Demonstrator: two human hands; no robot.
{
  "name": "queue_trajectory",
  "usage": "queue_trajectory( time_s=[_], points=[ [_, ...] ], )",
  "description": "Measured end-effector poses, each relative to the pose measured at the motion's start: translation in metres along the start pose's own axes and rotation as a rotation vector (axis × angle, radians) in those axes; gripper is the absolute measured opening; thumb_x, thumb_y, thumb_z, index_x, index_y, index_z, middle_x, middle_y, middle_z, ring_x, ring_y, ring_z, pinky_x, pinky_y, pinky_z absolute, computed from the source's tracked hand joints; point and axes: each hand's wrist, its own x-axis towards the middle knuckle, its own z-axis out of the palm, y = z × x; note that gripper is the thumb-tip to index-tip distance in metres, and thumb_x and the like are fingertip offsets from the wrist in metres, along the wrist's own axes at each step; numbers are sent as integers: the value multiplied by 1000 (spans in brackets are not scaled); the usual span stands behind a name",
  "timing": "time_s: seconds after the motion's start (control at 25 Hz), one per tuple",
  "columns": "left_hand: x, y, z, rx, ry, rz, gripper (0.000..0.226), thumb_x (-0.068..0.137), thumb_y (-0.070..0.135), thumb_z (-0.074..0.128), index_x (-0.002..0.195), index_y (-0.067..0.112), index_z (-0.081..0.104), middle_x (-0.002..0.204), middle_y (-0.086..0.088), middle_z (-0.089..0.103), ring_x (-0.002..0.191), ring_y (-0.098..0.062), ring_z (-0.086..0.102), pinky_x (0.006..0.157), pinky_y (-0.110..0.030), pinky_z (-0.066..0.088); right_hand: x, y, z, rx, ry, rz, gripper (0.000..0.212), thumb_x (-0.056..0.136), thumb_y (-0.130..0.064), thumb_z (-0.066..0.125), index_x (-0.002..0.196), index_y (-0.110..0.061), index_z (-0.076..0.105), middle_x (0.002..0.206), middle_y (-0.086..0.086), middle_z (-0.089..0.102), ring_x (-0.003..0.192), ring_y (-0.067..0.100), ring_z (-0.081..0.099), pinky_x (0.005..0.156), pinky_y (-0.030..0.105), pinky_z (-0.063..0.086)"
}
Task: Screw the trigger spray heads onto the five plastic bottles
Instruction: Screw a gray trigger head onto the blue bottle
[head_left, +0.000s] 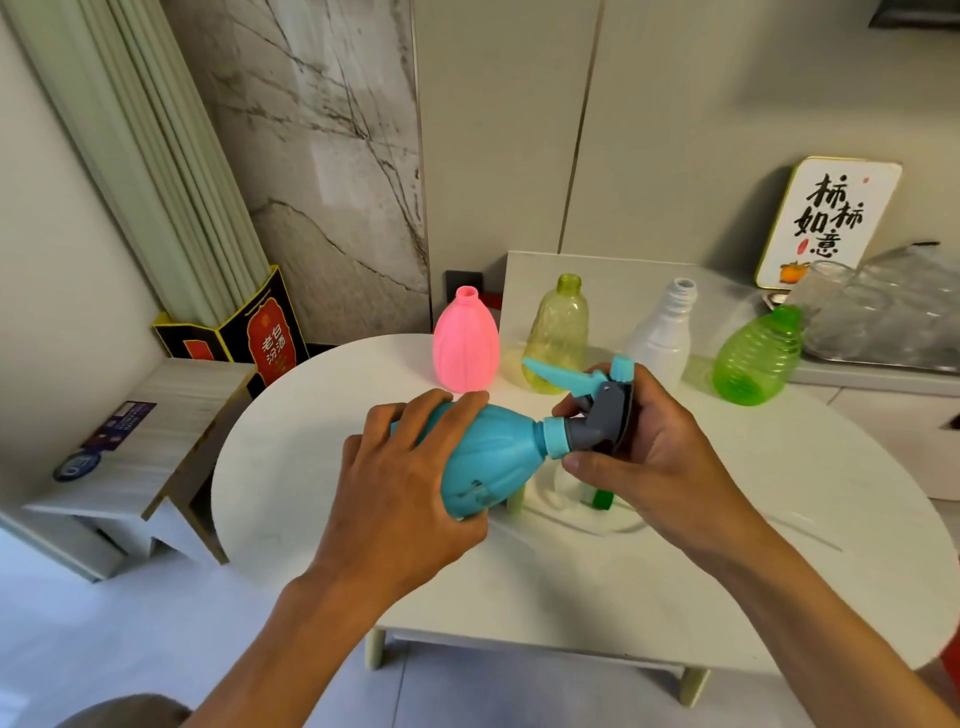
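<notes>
Left hand (400, 483) wraps the blue bottle (485, 457), tipped sideways above the table (291, 467); right hand (644, 441) fingers close on its spray head (597, 410). Light, probably empty, slick plastic: grip the collar.

This looks like a room in a home. A small round white table (291, 467) stands on a pale tiled floor, and a marble-look wall panel (322, 156) is at the far left. A liquor gift box (260, 338), a calligraphy plaque (826, 223) and a tray of glass jars (883, 317) at the far right suggest a household.
</notes>
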Motion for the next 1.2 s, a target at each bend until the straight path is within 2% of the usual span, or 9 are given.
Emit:
queue_trajectory(
  time_s=[0.12,0.2,0.32,0.56,0.68,0.84,1.04,1.12,1.2],
  points=[
    [1,0,-1,-64,-11,5,96,54,48,78,140,33,37,131,7,53,109,-21,48,81,-40,51,1,-3,-9,22,-66,-8,61,73,4,73,119,-33,57,106,3,69,100,19,65,84,35,55],
    [1,2,-2,-71,-46,25,94,55,50,75,139,36,36,129,10,53,107,-20,48,83,-41,51,0,-5,-14,-99,-119,-30,62,76,2,73,123,-33,53,108,0,68,106,20,66,88,32,53],
    [0,3,-2,-109,-102,38,91,54,53,72,137,37,36,126,14,52,103,-17,46,83,-40,49,0,-5,-17,-202,-142,-43,60,78,1,71,122,-36,53,110,-7,68,112,21,66,90,26,51],
    [-2,2,-1,-172,-78,26,92,54,55,73,137,36,38,123,15,51,101,-16,45,83,-38,49,-1,-5,-15,-129,-92,22,51,76,-4,73,118,-27,55,108,-4,72,103,16,67,87,30,52],
    [-4,3,1,-154,-45,24,93,55,56,73,138,35,37,125,11,51,103,-16,44,82,-37,50,-1,-7,-11,-71,-34,33,59,72,-7,78,121,-28,54,104,-1,74,98,16,69,84,31,54],
    [-3,6,4,-103,15,16,94,55,56,74,139,34,36,129,7,51,107,-20,46,80,-38,50,-2,-9,-2,-70,130,57,88,62,-28,89,134,-50,43,98,-1,75,91,17,72,76,27,59],
    [2,7,6,-29,52,17,95,56,54,76,139,30,38,130,2,53,109,-22,45,78,-38,50,-1,-7,9,40,227,104,86,54,-40,92,125,-59,45,97,-9,74,95,17,72,76,30,60],
    [3,8,6,-28,46,18,95,56,55,75,139,31,37,129,2,53,107,-22,45,76,-37,50,-1,-8,10,30,248,96,87,55,-36,92,125,-58,45,96,-7,75,93,17,72,79,36,61],
    [5,9,5,-74,24,4,95,55,57,74,139,33,36,128,5,53,105,-19,45,75,-35,50,1,-12,3,11,255,33,86,64,-21,90,131,-52,44,96,1,77,91,18,73,78,34,60]
  ],
)
